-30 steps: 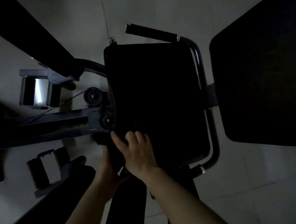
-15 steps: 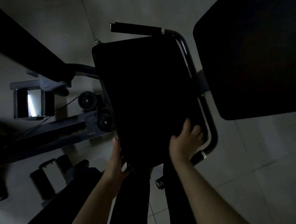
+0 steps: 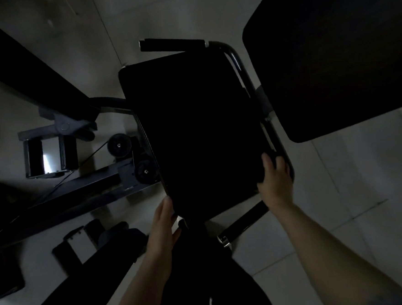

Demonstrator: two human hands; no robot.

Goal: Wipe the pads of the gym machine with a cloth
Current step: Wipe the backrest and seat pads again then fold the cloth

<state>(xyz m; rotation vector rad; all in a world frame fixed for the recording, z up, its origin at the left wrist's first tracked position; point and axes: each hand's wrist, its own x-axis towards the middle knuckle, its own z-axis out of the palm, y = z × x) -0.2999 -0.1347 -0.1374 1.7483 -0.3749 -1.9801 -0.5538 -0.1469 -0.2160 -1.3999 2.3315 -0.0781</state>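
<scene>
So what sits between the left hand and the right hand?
In the head view, only the near edge of the black rectangular seat pad spans from left hand to right hand.

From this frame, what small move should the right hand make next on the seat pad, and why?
Probably sweep the right hand up along the right edge of the seat pad. It sits at the pad's near right corner, fingers curled over a dark bundle, likely the cloth, while the left hand steadies the near left edge.

We read no text, label, brand or number anywhere; the frame is perhaps too dark to resolve any fine print.
</scene>
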